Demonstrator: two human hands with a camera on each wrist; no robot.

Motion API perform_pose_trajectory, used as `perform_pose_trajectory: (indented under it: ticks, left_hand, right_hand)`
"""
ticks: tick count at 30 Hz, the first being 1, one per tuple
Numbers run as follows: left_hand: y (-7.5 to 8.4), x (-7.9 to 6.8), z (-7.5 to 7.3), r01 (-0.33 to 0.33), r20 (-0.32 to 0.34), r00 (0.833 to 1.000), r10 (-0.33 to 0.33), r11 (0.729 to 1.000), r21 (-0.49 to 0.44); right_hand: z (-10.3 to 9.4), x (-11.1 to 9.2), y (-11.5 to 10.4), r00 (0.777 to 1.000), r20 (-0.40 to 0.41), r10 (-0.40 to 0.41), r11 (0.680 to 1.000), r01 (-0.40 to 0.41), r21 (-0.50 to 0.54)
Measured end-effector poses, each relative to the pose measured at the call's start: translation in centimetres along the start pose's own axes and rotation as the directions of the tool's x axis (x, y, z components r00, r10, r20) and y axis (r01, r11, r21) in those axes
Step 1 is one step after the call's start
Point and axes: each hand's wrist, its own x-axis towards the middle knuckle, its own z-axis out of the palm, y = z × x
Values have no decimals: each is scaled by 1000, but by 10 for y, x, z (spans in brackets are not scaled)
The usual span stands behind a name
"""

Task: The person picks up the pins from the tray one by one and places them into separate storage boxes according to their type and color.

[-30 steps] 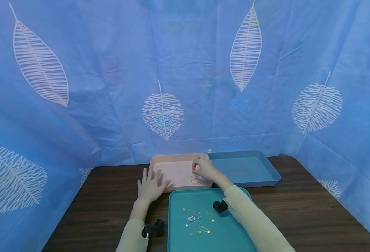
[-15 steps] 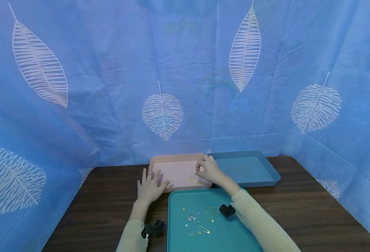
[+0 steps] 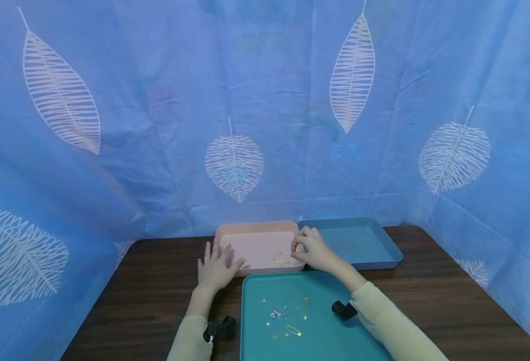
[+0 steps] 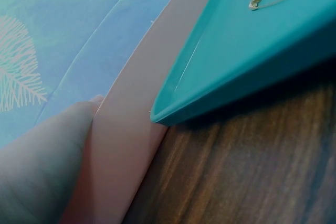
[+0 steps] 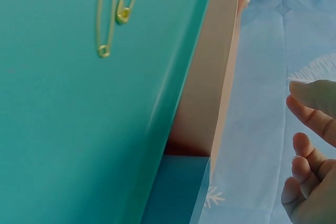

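Well, begin at the right hand (image 3: 312, 248): fingers loosely curled beside the right end of the pink tray (image 3: 247, 243), thumb close to forefinger, with nothing visible between them in the right wrist view. Cannot tell about actual contact between those two tips.

Just left of the fingertips, inside the pink tray near its right end, a few gold safety pins (image 3: 278, 260), lying close together. Probable step: laying gold pins there singly. For that, lower each one almost to the tray floor before letting go, then lift straight up, so as not to hook those already down.

Left hand (image 3: 217, 272): spread, laid over the near left corner of the same tray. Useful, most likely, for steadying; press lightly, without tipping the edge.

Nearer the person, the teal tray (image 3: 328, 333), holding more gold pins (image 5: 103, 51) and a silvery cluster (image 3: 277, 314) too small to make out in detail. Take outlying gold ones first, by the clasp end, for less risk of tangling.

Farther right, the blue tray (image 3: 355, 240), right beside the pink one. Mind its rim when drawing back.
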Motion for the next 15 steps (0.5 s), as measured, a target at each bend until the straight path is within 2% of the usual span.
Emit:
perform_pose_trajectory:
  ticks: [15]
  left_hand:
    - [1,0,0,0,-3,1000,0,1000,-8]
  right_hand:
    - [-5,-34,5,995,70,-75,996,72,47]
